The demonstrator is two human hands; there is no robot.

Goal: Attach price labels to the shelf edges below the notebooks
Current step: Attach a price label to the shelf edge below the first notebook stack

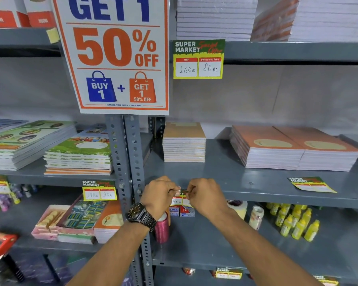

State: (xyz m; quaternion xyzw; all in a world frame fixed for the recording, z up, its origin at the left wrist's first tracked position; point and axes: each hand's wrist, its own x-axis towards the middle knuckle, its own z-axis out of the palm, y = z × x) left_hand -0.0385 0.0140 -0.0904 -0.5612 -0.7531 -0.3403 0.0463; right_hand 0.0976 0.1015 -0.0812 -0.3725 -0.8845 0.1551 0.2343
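My left hand (160,195) and my right hand (205,196) both pinch the top of a price label (180,198) against the front edge of the grey shelf (256,190). The label hangs just below a small stack of tan notebooks (184,142); my fingers cover most of it. A loose price label (311,184) lies flat on the same shelf in front of two stacks of orange notebooks (293,148). Fixed labels hang at the upper shelf edge (198,58) and the left shelf edge (99,190).
A big "50% OFF" poster (116,54) hangs on the perforated upright (128,153). Green-covered books (79,153) sit at the left. Below are tape rolls (239,207), yellow bottles (293,221), a pink spool (161,228) and boxes of stationery (77,219).
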